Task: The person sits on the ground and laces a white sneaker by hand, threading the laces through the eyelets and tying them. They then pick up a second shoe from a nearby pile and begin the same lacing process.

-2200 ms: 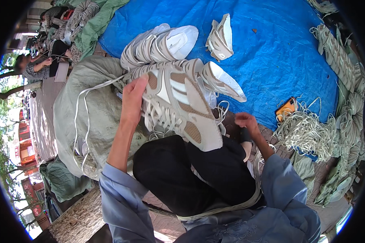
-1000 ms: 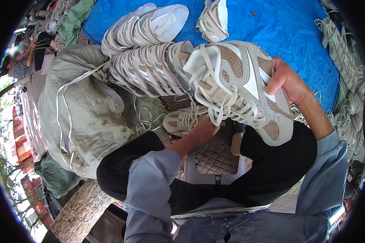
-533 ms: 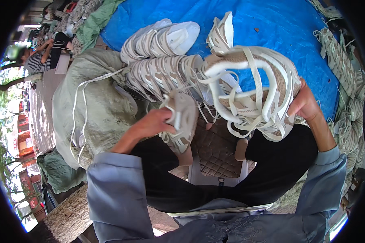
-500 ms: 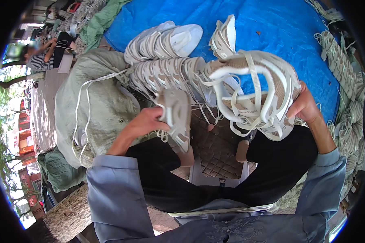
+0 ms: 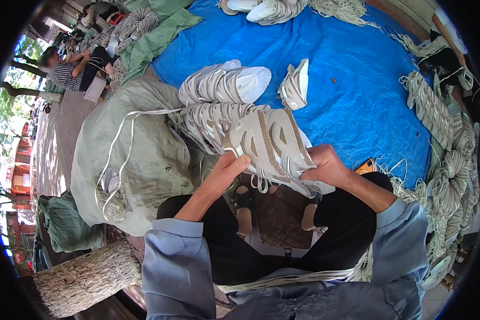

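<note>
Two white-and-brown shoe uppers meet side by side over my lap. My left hand [image 5: 225, 174] pinches the left shoe upper [image 5: 252, 143] at its lower left edge, thumb on top. With fingers wrapped round its edge, my right hand [image 5: 328, 168] grips the right shoe upper [image 5: 287, 136]. White laces dangle below the pair. Just beyond them lies a row of nested uppers [image 5: 204, 127], partly covered by the held ones. Behind that row sits a second nested stack [image 5: 210, 87], with a single upper [image 5: 295, 85] standing apart to its right.
A blue tarp [image 5: 357, 64] spreads ahead. A bulky pale sack [image 5: 130, 152] stands at my left, a tree trunk [image 5: 88, 272] near lower left. Laced uppers [image 5: 456, 176] pile up at right. By my right knee lies an orange phone-like object [image 5: 365, 167]. A person [image 5: 69, 74] sits far left.
The two uppers, held apart before, are now together in the middle. My right hand moved left, its upper turning from opening-up to side-on. My left hand moved right. The view tilted farther ahead.
</note>
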Available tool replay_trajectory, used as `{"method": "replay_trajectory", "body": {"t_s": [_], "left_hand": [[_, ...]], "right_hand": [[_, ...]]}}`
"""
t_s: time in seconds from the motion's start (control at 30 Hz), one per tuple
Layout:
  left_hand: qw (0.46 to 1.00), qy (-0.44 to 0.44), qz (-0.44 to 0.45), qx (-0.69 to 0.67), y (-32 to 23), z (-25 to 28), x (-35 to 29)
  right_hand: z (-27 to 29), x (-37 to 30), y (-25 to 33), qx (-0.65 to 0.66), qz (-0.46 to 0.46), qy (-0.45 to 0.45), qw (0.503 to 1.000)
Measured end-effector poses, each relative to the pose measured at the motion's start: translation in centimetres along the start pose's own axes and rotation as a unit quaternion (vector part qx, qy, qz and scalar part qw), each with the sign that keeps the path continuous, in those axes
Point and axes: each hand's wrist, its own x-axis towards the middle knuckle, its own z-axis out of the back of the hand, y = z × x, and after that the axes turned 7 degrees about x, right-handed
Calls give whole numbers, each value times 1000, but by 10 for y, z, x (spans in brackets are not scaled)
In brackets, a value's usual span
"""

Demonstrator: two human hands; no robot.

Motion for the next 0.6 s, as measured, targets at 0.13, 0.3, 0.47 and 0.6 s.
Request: {"method": "replay_trajectory", "body": {"t_s": [0.13, 0.3, 0.47, 0.6], "left_hand": [[987, -84, 12, -140, 8, -5, 51], [966, -182, -92, -157, 21, 17, 152], [956, -258, 32, -135, 45, 56, 223], [979, -138, 58, -137, 64, 101, 244]], "right_hand": [[5, 26, -1, -13, -56, -31, 998], [35, 89, -47, -71, -64, -158, 983], [65, 164, -85, -422, 168, -69, 888], [91, 215, -112, -629, 249, 60, 734]]}}
